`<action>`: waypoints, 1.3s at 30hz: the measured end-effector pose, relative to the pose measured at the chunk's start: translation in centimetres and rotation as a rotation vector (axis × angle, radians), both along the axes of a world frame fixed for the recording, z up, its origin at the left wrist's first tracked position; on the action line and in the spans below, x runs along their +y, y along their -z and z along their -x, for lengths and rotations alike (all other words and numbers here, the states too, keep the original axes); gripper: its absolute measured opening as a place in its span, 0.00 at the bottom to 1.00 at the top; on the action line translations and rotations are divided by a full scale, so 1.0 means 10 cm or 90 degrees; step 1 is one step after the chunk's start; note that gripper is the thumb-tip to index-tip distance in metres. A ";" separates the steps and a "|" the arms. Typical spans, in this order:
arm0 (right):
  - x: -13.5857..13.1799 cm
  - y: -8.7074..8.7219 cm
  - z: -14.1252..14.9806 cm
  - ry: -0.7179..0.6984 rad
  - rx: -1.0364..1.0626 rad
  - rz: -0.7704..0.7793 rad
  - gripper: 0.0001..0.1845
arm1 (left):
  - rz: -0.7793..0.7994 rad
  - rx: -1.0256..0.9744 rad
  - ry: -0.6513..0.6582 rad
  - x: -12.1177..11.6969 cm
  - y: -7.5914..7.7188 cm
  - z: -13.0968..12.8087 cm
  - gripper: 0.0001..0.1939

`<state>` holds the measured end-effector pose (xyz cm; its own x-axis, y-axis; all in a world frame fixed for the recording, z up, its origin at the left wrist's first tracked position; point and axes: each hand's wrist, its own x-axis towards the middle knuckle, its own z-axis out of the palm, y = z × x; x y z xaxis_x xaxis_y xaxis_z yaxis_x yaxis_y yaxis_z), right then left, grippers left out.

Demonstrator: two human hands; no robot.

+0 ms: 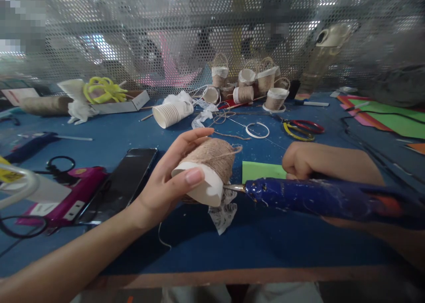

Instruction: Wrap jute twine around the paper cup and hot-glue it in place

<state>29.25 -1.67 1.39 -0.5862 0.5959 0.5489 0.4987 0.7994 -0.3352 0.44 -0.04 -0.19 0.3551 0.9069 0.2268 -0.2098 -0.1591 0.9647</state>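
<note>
In my left hand is a white paper cup wrapped in brown jute twine, tilted with its bare white part toward me. My thumb presses on the white part, while the fingers curl round the far side. A strip of white lace hangs below the cup. My right hand is closed, with a blue glue gun in its grip; the gun covers part of the hand and its handle is hidden. The metal nozzle touches or almost touches the cup's edge beside the lace.
Several twine-covered baskets stand at the back by a perforated metal screen. Stacked paper cups, scissors and a white ring lie ahead. Leftward are a phone and a magenta power strip; green paper lies behind the gun.
</note>
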 end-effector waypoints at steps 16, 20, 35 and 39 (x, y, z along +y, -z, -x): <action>0.03 0.03 0.02 0.011 -0.019 -0.014 0.14 | -0.029 0.047 -0.011 -0.03 -0.03 0.00 0.30; 0.05 0.04 0.00 -0.019 -0.007 -0.028 0.13 | -0.020 0.060 -0.006 -0.04 -0.05 0.01 0.30; 0.05 0.04 0.01 -0.011 -0.011 -0.020 0.10 | -0.018 0.055 -0.013 -0.01 -0.01 0.03 0.30; 0.06 0.03 0.01 -0.006 -0.014 -0.027 0.11 | -0.025 0.056 -0.001 -0.01 -0.01 0.03 0.30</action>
<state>29.16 -1.11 1.04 -0.6043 0.5669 0.5599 0.4982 0.8172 -0.2898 0.14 -0.15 -0.08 0.3742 0.8985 0.2295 -0.1236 -0.1969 0.9726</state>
